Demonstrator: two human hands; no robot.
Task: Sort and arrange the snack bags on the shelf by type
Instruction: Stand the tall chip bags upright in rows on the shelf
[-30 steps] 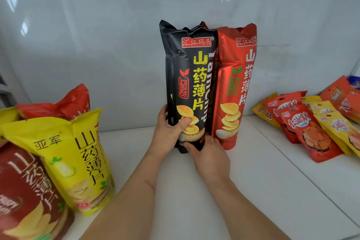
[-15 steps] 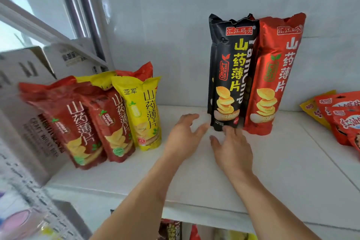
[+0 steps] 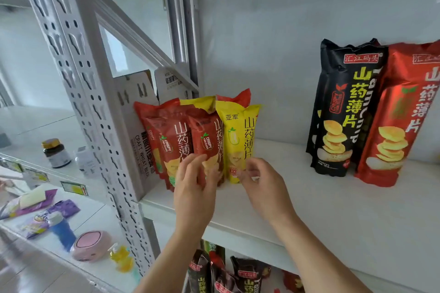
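A cluster of small yam-chip bags stands at the left of the white shelf [image 3: 321,216]: two red bags [image 3: 171,140], a dark red bag [image 3: 208,140] and a yellow bag [image 3: 240,135], with more red and yellow tops behind them. My left hand [image 3: 194,188] reaches up with straight fingers touching the dark red bag's lower front. My right hand [image 3: 260,183] hovers with loosely curled fingers at the yellow bag's lower right corner, holding nothing. A tall black bag [image 3: 342,107] and a tall red bag [image 3: 404,116] stand side by side at the right, against the back wall.
A cardboard beer box [image 3: 137,126] stands left of the small bags, beside the perforated shelf post [image 3: 78,74]. Several dark bags [image 3: 223,273] sit on the shelf below. The neighbouring shelf at left holds bottles [image 3: 56,152], a pink case [image 3: 91,245] and purple packets [image 3: 42,204].
Both hands let go of the tall black bag, which now stands beside the tall red one. The hands and the view moved left to the small bags.
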